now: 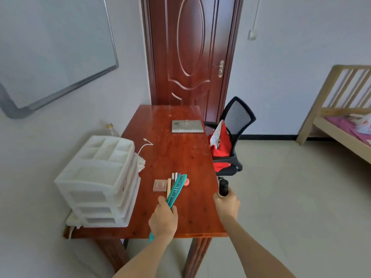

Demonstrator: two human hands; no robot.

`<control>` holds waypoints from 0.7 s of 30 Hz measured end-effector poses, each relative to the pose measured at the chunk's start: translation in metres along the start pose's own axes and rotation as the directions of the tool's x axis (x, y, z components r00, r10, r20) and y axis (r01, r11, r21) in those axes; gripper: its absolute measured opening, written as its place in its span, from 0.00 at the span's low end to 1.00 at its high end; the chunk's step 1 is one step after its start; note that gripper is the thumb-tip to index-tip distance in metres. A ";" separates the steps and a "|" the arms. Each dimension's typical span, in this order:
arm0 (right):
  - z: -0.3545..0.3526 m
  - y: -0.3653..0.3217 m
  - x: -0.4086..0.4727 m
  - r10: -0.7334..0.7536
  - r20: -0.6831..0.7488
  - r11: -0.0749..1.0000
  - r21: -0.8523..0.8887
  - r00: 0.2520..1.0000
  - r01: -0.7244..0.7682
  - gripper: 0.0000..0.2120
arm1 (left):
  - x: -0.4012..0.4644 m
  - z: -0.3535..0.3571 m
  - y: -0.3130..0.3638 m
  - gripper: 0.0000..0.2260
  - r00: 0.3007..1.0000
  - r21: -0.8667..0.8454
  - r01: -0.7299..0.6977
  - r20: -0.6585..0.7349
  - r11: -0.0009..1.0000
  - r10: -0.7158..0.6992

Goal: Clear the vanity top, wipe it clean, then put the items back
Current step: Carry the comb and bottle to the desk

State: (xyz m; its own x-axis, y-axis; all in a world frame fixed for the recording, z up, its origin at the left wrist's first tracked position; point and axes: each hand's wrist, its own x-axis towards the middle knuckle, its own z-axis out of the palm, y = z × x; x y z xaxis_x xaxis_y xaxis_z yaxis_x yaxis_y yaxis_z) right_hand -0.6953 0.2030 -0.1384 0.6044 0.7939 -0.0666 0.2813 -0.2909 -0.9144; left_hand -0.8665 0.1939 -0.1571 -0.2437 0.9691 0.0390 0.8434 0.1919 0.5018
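Note:
My left hand (163, 219) grips a teal comb (176, 187) by its handle, its toothed end pointing away over the red-brown vanity top (176, 149). Under and beside the comb lie a few thin sticks (174, 177), a small square compact (160, 185) and a round pink item (187, 182). My right hand (227, 203) holds a black cylinder (223, 187) upright just off the table's right edge. A white drawer organiser (100, 177) stands on the table's left side.
A grey flat box (187, 126) lies at the far end. A white cable (143, 151) trails by the organiser, with a bottle (111, 129) behind it. A black mesh chair (233, 133) with red cloth stands right of the table. The door (190, 51) is behind; a bed (345, 121) is far right.

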 end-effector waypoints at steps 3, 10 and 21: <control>0.023 0.014 0.012 0.030 0.018 0.999 -0.018 0.999 -0.029 0.12 | 0.019 0.017 -0.019 0.15 0.998 0.046 0.038 0.041 0.998 -0.039; 0.086 0.037 0.046 0.082 0.046 0.992 -0.097 0.996 -0.077 0.04 | 0.084 0.048 -0.038 0.16 0.989 0.093 0.086 0.112 0.992 -0.096; 0.117 0.051 0.109 0.219 -0.029 0.973 -0.067 0.975 -0.221 0.06 | 0.133 0.119 0.022 0.11 0.966 -0.194 0.030 0.258 0.981 0.022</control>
State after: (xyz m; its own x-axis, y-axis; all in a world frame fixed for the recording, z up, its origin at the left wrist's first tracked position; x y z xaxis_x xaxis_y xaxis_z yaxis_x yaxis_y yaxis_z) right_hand -0.7020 0.3372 -0.2394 0.6729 0.6948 -0.2538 0.1902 -0.4942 -0.8483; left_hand -0.8231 0.3457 -0.2435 -0.0938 0.9802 -0.1742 0.7269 0.1869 0.6609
